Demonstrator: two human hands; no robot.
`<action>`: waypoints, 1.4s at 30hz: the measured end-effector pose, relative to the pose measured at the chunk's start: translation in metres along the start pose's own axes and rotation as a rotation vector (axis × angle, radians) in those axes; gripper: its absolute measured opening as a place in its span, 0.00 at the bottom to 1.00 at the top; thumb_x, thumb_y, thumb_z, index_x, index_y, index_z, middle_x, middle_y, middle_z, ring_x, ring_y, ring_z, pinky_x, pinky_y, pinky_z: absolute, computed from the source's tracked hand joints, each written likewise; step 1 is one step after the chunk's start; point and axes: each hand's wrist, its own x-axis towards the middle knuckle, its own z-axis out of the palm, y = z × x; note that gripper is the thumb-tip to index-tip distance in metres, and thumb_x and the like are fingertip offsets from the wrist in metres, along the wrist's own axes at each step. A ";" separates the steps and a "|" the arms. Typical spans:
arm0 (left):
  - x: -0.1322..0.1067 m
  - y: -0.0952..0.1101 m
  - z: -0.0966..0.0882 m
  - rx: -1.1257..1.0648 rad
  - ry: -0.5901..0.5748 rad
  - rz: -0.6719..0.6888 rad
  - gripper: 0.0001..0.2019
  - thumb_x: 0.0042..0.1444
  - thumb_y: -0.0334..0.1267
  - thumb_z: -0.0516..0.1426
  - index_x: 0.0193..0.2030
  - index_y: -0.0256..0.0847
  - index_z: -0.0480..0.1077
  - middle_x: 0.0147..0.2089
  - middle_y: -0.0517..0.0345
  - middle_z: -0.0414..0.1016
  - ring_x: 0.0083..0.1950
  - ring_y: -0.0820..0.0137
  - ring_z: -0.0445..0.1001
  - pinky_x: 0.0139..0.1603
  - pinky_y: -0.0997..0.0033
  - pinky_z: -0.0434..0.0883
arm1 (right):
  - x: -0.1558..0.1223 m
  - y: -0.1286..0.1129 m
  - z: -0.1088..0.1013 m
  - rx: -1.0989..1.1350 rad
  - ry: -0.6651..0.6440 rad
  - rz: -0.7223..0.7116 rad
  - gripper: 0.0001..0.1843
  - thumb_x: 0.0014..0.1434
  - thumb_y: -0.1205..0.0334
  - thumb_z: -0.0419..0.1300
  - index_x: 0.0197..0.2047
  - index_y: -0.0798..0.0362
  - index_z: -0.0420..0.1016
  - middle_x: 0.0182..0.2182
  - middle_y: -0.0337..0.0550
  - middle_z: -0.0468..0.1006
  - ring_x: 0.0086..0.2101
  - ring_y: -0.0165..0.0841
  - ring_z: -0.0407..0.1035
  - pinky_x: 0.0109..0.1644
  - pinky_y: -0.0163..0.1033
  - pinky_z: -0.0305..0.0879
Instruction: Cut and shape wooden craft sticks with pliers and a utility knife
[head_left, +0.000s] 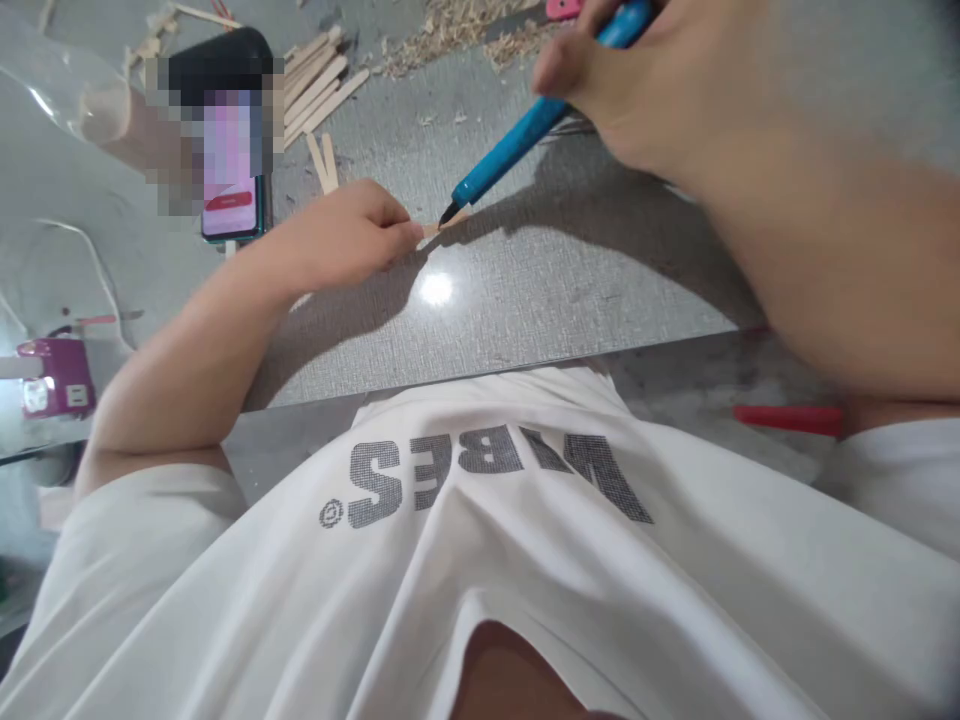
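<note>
My left hand (346, 240) rests on the grey table (525, 290), its fingers pinched on a small wooden stick (442, 226) that lies flat. My right hand (660, 90) is closed around a blue-handled craft knife (525, 135), held at a slant. The knife's dark tip touches the free end of the stick just right of my left fingertips. Most of the stick is hidden under my left fingers.
A pile of flat wooden sticks (315, 85) lies at the back, two more (325, 163) near my left hand. A phone (232, 160) stands at the back left. Wood shavings (457, 30) are scattered behind. A red object (787, 418) lies below the table edge at right.
</note>
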 end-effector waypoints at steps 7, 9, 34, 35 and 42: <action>0.024 -0.043 -0.009 -0.250 -0.062 0.048 0.26 0.68 0.56 0.62 0.22 0.49 0.64 0.22 0.56 0.62 0.33 0.66 0.54 0.41 0.54 0.57 | -0.002 0.016 -0.023 -1.261 -0.445 -0.581 0.27 0.59 0.38 0.82 0.55 0.42 0.89 0.20 0.26 0.70 0.23 0.25 0.59 0.32 0.38 0.43; 0.025 -0.044 -0.003 -0.367 0.006 0.072 0.26 0.68 0.52 0.64 0.21 0.48 0.62 0.22 0.59 0.61 0.33 0.68 0.54 0.40 0.54 0.58 | -0.006 0.023 -0.020 -1.367 -0.492 -0.541 0.27 0.66 0.35 0.73 0.60 0.41 0.87 0.22 0.32 0.75 0.22 0.31 0.65 0.32 0.41 0.48; 0.029 -0.039 0.022 -0.326 0.279 0.074 0.36 0.70 0.80 0.54 0.26 0.51 0.57 0.24 0.59 0.53 0.41 0.65 0.52 0.48 0.50 0.60 | -0.050 0.009 0.002 -1.514 -0.581 -0.598 0.41 0.75 0.51 0.46 0.87 0.48 0.64 0.36 0.52 0.86 0.30 0.46 0.74 0.33 0.44 0.49; 0.029 -0.039 0.023 -0.334 0.275 0.073 0.37 0.70 0.81 0.54 0.27 0.51 0.58 0.25 0.59 0.53 0.41 0.65 0.52 0.47 0.51 0.59 | -0.050 0.007 0.002 -1.530 -0.584 -0.601 0.41 0.75 0.52 0.47 0.87 0.49 0.64 0.36 0.52 0.87 0.30 0.47 0.75 0.32 0.44 0.51; 0.028 -0.037 0.022 -0.380 0.227 0.059 0.37 0.68 0.82 0.54 0.27 0.51 0.58 0.23 0.59 0.52 0.40 0.65 0.53 0.42 0.54 0.58 | -0.047 0.014 0.001 -1.551 -0.599 -0.641 0.40 0.75 0.53 0.52 0.87 0.50 0.62 0.35 0.49 0.87 0.29 0.45 0.76 0.31 0.44 0.50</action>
